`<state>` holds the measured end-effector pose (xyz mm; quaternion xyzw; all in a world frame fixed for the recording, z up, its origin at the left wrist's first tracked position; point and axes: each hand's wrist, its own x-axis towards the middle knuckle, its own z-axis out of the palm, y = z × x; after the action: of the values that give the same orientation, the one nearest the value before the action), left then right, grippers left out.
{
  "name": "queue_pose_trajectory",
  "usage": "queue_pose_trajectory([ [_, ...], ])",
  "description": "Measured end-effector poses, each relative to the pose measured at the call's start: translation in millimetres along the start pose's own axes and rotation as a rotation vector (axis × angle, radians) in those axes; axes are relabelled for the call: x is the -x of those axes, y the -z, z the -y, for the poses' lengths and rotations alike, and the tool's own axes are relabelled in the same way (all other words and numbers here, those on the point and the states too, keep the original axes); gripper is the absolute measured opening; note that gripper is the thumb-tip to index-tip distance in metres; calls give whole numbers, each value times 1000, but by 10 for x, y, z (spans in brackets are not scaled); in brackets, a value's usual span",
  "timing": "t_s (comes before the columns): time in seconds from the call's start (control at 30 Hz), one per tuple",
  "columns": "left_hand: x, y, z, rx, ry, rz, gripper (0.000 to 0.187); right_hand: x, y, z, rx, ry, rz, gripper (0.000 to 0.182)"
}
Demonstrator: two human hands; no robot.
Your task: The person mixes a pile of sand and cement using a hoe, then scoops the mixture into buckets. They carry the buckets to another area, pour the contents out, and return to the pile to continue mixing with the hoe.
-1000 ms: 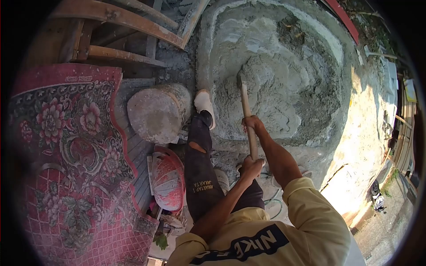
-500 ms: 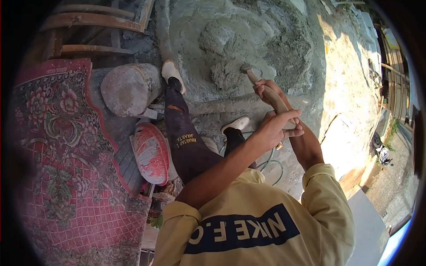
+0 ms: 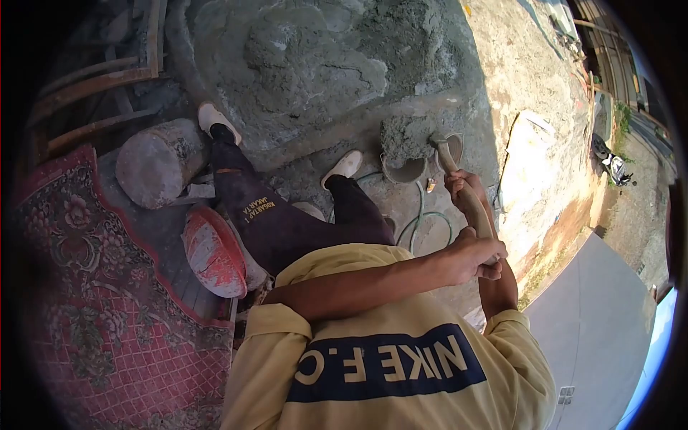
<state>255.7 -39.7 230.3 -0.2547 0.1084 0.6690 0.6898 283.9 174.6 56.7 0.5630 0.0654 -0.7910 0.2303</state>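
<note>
- Both hands are wrapped around the hoe [image 3: 476, 209]: left hand [image 3: 479, 256] closed on the near end of its wooden handle, right hand [image 3: 463, 186] gripping further up toward the head.
- Far left, a pink and dark floral rug [image 3: 107, 322] is spread out, with a wooden frame [image 3: 93, 86] just above it in view.
- Next over, a chunky grey cylinder [image 3: 149, 168] lies on its side, and a rounded red-and-grey thing [image 3: 209, 251] is near it, by the left leg.
- White shoes [image 3: 344, 166] are on both feet, right by the edge of a big patch of wet grey mix [image 3: 308, 72].
- Hoe's head is over by two buckets, past the right shoe. A grey clump [image 3: 407, 136] is at the mouth of the nearer bucket [image 3: 405, 173]; can't tell how much is still on the blade.
- Green hose [image 3: 451, 228] loops on the ground below those.
- Off right: sunlit ground [image 3: 530, 79], a big pale panel [image 3: 588, 322], then a motorbike [image 3: 613, 168] in the distance.
</note>
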Motion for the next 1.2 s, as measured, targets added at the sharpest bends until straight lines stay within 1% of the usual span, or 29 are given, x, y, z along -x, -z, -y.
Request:
queue_pose_trajectory([
  [0.03, -64, 19, 32, -3, 5, 0, 17, 43, 104, -7, -5, 3, 0, 11],
  [0.1, -189, 72, 87, -42, 107, -20, 17, 107, 310, -6, -73, -11, 1, 11],
  [0.13, -252, 122, 103, -43, 112, -20, 17, 88, 416, -19, -71, 20, 2, 11],
  [0.17, -323, 198, 116, -93, 159, -41, 17, 16, 558, -16, -78, 21, 0, 11],
  [0.2, -389, 285, 121, -144, 206, -59, 17, -71, 694, -24, -119, 45, -18, 9],
  [0.23, -459, 409, 128, -145, 212, -59, 17, -160, 839, -26, -159, 69, -37, 8],
  [0.3, -561, 760, 88, -268, 293, -77, 17, -421, 1014, -112, -141, 145, -98, 9],
  [0.37, -562, 1155, -73, -468, 362, -134, 20, -852, 1197, -290, -58, 348, -204, 9],
  [0.43, -590, 1731, -192, -748, 443, -249, 24, -1235, 1128, -646, -36, 501, -349, 10],
  [0.47, -536, 1918, -250, -1030, 442, -376, 30, -1431, 1028, -811, -16, 569, -410, 10],
  [0.5, -470, 2099, -314, -1316, 442, -505, 38, -1605, 950, -963, -1, 573, -483, 7],
  [0.57, -356, 2492, -278, -1686, 155, -741, 39, -1976, 885, -1109, -46, 588, -497, 4],
  [0.67, -117, 2679, -404, -1762, 150, -749, 37, -2150, 822, -1363, -110, 580, -539, 4],
  [0.73, 49, 2832, -532, -1893, 47, -788, 35, -2243, 631, -1466, -159, 553, -520, 6],
  [0.83, 290, 2967, -718, -1954, 41, -813, 38, -2303, 378, -1625, -210, 490, -482, 7],
  [0.87, 375, 2982, -752, -1963, 2, -821, 36, -2293, 302, -1667, -228, 505, -482, 9],
  [0.9, 428, 3004, -792, -1968, 6, -820, 36, -2296, 257, -1693, -233, 504, -481, 9],
  [0.97, 526, 3055, -848, -1974, -77, -823, 34, -2288, 187, -1743, -248, 514, -474, 12],
  [1.07, 619, 3231, -915, -2026, -98, -787, 32, -2064, -48, -1781, -307, 525, -532, 10],
  [1.2, 729, 3158, -1067, -2032, -119, -689, 32, -1806, -212, -1774, -377, 574, -549, 10],
])
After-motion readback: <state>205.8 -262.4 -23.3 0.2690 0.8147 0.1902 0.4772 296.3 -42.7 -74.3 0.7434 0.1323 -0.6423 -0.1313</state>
